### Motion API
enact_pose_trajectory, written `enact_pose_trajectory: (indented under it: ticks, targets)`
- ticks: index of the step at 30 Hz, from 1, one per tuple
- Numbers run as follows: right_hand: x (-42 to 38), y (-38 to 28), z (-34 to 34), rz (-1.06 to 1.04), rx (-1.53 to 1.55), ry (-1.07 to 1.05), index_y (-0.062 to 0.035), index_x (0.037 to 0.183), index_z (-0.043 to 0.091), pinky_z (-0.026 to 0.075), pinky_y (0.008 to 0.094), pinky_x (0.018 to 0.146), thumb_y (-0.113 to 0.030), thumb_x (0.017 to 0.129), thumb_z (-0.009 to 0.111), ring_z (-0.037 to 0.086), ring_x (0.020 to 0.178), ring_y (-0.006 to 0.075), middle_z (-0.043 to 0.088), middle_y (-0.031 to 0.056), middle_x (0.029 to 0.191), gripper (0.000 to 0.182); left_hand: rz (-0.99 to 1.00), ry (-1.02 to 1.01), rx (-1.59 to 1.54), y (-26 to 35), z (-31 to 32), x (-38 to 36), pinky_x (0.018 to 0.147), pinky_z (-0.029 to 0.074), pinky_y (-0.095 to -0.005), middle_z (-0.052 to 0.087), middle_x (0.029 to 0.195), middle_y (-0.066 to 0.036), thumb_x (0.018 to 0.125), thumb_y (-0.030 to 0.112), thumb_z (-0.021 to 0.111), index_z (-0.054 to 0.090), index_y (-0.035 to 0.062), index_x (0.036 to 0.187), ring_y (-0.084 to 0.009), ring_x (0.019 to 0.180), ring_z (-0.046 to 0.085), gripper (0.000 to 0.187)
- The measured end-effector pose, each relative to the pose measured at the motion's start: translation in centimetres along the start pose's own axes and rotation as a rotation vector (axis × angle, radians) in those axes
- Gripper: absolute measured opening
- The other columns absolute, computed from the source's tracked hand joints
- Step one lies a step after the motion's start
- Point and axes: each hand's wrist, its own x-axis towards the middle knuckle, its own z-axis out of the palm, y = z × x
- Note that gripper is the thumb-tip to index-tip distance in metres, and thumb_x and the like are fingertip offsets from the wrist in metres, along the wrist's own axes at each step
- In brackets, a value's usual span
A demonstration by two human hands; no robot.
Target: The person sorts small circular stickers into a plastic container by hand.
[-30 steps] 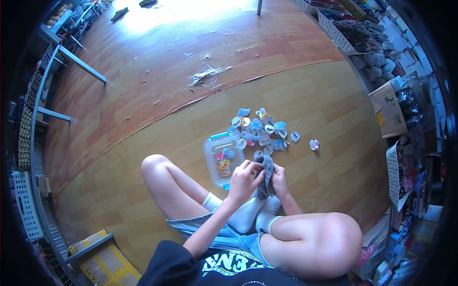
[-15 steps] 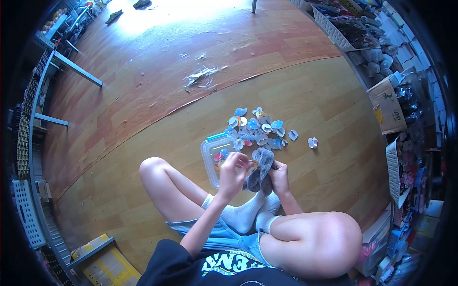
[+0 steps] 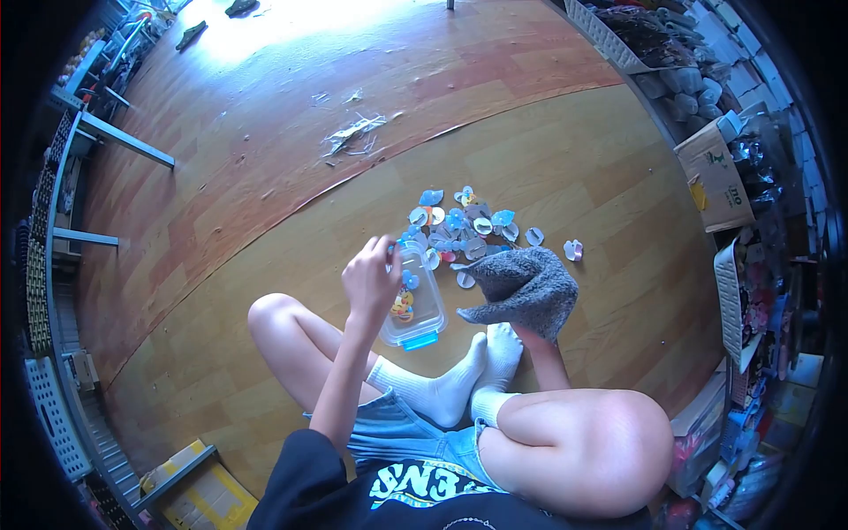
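Observation:
A clear plastic box (image 3: 430,305) with blue latches stands on the floor in front of my feet, with a few colourful small pieces (image 3: 403,305) inside. My left hand (image 3: 371,276) is at the box's left side near its upper corner, fingers curled together; whatever is between them is hidden. My right hand is behind a grey fuzzy cloth item (image 3: 526,287), which it holds up to the right of the box; its fingers are covered. The cloth gapes toward the left. Beyond the box lies a loose pile of flat blue, grey and yellow pieces (image 3: 455,231).
One pinkish-white piece (image 3: 573,251) lies apart on the right. Paper scraps (image 3: 355,135) are farther out on the wood-look floor. Metal shelving (image 3: 132,141) lines the left; a cardboard box (image 3: 714,184) and stuffed baskets line the right. Another carton (image 3: 201,495) is at lower left.
My left hand has moved left, away from the grey cloth, to the box's side. My right hand has raised the cloth rightward, and it now spreads open over that hand.

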Motion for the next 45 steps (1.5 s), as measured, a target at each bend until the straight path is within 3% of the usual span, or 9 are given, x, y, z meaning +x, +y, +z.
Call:
enact_pose_trajectory:
  ticks: [5,10,24,28,31,33,36,38,45]
  targets:
    - [-0.1,-0.3,-0.6,0.121,0.238,-0.15,-0.0017,0.117,0.044,0.047,0.0318,0.087,-0.009,0.071,0.074,0.057,0.097,0.0173,0.058,0.0101,0.106,0.056,0.253,-0.101,0.254,1.2,8.8,6.7,0.071,0.047,-0.0365,0.061,0.085,-0.007,0.073,0.018,0.062,0.064,0.012,0.085,-0.0243,0.085,0.059,0.014]
    - [-0.6,1.7,-1.7,0.447,1.186,-0.149,-0.006,0.132,0.031,0.035,0.039,0.103,-0.025,0.094,0.04,0.043,0.118,0.0218,0.042,0.0129,0.128,0.043,0.212,-0.358,0.295,-0.6,14.6,9.2,0.075,0.041,-0.0437,0.062,0.085,-0.01,0.068,0.01,0.059,0.064,0.01,0.081,-0.0291,0.088,0.059,0.013]
    - [-2.5,6.4,-0.4,0.707,1.297,-0.101,-0.0083,0.118,0.048,0.042,0.0374,0.096,-0.029,0.093,0.043,0.051,0.107,0.0216,0.053,0.0094,0.117,0.033,0.257,-0.418,0.148,0.0,11.3,7.9,0.067,0.046,-0.0406,0.063,0.078,-0.01,0.064,0.02,0.072,0.058,0.0084,0.077,-0.0283,0.079,0.062,0.022]
    - [-3.5,6.6,-0.1,0.803,1.339,-0.099,-0.0074,0.118,0.048,0.044,0.0356,0.094,-0.025,0.092,0.046,0.053,0.105,0.0209,0.054,0.0084,0.115,0.031,0.411,-0.183,-0.046,2.9,6.9,4.4,0.066,0.046,-0.0388,0.062,0.077,-0.007,0.069,0.016,0.069,0.061,0.0093,0.076,-0.0283,0.076,0.061,0.013]
    - [-4.3,8.3,0.5,0.508,0.661,-0.163,-0.0056,0.119,0.048,0.046,0.0329,0.09,-0.015,0.088,0.054,0.055,0.102,0.0185,0.055,0.0081,0.113,0.033,0.677,-0.169,-0.149,4.1,3.9,0.2,0.068,0.044,-0.0355,0.057,0.076,-0.004,0.071,0.013,0.066,0.058,0.0092,0.073,-0.0236,0.076,0.058,0.009]
    - [-2.6,3.0,1.3,0.725,1.05,-0.289,-0.0028,0.113,0.053,0.049,0.0303,0.084,-0.003,0.082,0.059,0.059,0.094,0.0151,0.06,0.008,0.104,0.032,0.805,-0.208,-0.189,3.8,2.9,-1.9,0.077,0.042,-0.0335,0.059,0.088,-0.001,0.071,0.011,0.066,0.062,0.011,0.083,-0.0203,0.084,0.058,0.013]
    - [-2.4,4.0,1.3,0.691,0.738,-0.371,-0.0003,0.102,0.06,0.051,0.0291,0.078,0.002,0.078,0.061,0.062,0.084,0.0134,0.064,0.0067,0.094,0.024,0.702,-0.311,-0.355,3.4,1.7,-4.3,0.081,0.042,-0.0328,0.059,0.091,-0.003,0.072,0.005,0.066,0.064,0.0086,0.091,-0.02,0.087,0.059,0.02]
    - [-2.3,2.6,1.8,0.674,0.661,-0.336,0.0001,0.099,0.061,0.051,0.0287,0.077,0.002,0.077,0.061,0.062,0.081,0.0134,0.064,0.006,0.09,0.021,0.148,-0.28,-0.856,4.0,0.6,-5.8,0.082,0.043,-0.0314,0.059,0.092,-0.006,0.075,0.002,0.065,0.063,0.0035,0.096,-0.0182,0.09,0.059,0.022]
    - [-3.2,0.7,3.0,0.577,0.34,-0.313,0.0015,0.097,0.062,0.049,0.0259,0.073,-0.001,0.077,0.065,0.06,0.08,0.0105,0.065,0.0047,0.089,0.021,-0.057,-0.333,-0.92,2.4,2.6,-9.4,0.08,0.047,-0.024,0.06,0.093,-0.006,0.078,0.001,0.066,0.061,-0.0022,0.102,-0.0115,0.09,0.058,0.025]
